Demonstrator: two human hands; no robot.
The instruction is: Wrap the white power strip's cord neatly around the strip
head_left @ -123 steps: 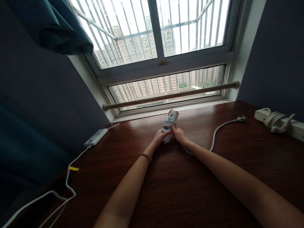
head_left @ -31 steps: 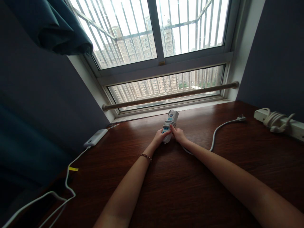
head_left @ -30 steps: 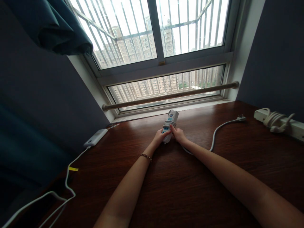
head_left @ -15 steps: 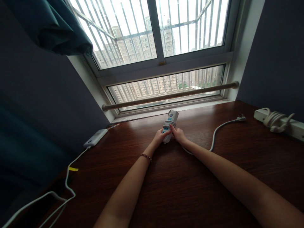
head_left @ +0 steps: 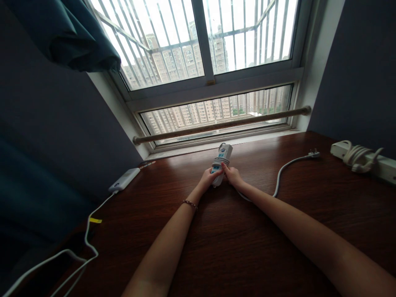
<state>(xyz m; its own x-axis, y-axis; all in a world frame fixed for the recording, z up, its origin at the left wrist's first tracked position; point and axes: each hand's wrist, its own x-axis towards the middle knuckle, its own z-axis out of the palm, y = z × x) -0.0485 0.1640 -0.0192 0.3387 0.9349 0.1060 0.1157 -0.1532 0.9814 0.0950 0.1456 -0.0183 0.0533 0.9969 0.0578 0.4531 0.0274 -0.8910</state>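
Observation:
A white power strip [head_left: 226,152] with blue sockets is tilted near the far edge of the wooden table [head_left: 247,239]. Several turns of its light cord [head_left: 220,161] are wrapped round its middle. My left hand [head_left: 209,178] grips the strip from the left, its thumb lying across the lower sockets. From the right, my right hand [head_left: 232,175] closes on the strip and cord just below the turns, the thumb pressed near the coil. The loose end of the cord passes under my right forearm and ends in a plug [head_left: 313,154] on the table. My fingers beneath the strip are hidden.
A second white power strip [head_left: 383,167] with its cord bundled round it lies at the right. To the left are a white box-shaped device [head_left: 125,180], its white cable [head_left: 87,231] and a yellow tag [head_left: 95,220]. A rail [head_left: 222,124] crosses the window behind the table.

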